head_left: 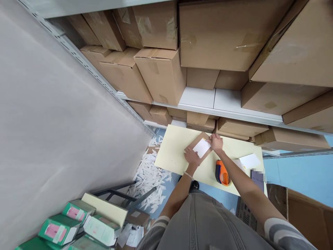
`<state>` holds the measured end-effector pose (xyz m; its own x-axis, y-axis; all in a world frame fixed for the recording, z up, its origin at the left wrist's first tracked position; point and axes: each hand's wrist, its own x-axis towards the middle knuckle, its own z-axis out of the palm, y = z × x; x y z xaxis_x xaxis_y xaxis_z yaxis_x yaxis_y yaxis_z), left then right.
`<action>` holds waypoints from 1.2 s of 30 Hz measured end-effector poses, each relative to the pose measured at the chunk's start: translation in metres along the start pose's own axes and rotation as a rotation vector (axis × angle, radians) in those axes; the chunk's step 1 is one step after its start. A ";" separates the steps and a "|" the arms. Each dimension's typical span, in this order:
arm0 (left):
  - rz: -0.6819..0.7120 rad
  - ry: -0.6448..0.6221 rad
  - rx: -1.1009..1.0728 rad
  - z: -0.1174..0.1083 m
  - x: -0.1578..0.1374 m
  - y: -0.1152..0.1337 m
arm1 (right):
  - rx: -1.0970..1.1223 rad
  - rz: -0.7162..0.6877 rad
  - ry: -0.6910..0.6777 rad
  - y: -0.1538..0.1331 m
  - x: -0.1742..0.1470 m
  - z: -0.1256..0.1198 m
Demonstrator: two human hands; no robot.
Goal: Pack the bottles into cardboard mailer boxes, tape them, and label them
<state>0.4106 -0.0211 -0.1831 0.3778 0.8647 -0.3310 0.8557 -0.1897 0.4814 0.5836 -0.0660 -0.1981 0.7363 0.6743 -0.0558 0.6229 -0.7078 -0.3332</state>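
On a pale yellow tabletop (166, 149) lies a small flat cardboard box (203, 135), set at a slant. A white label (201, 148) with a yellow patch at its upper corner covers much of the box's top. My left hand (191, 155) grips the box's left side, its thumb reaching over the label's lower edge. My right hand (216, 142) is closed at the box's upper right corner, fingers bent together at the label's edge; its fingertips are partly hidden. An orange and dark blue tape dispenser (222, 173) stands below my right hand, beside the forearm.
White sheets (249, 161) and a dark flat item (257, 178) lie on the tabletop's right. Shelves (197, 97) with cardboard boxes (161, 73) rise behind. White paper strips (148, 173) litter the floor at left, near green boxes (56, 229). An open carton (307, 211) stands at right.
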 end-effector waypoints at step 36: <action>0.523 0.077 0.169 0.055 -0.015 -0.028 | -0.071 -0.120 -0.088 0.001 -0.034 0.051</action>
<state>0.3999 -0.0541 -0.2361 0.7458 0.6659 -0.0193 0.6084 -0.6691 0.4268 0.5458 -0.0785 -0.2447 0.6316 0.7684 -0.1028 0.7243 -0.6322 -0.2752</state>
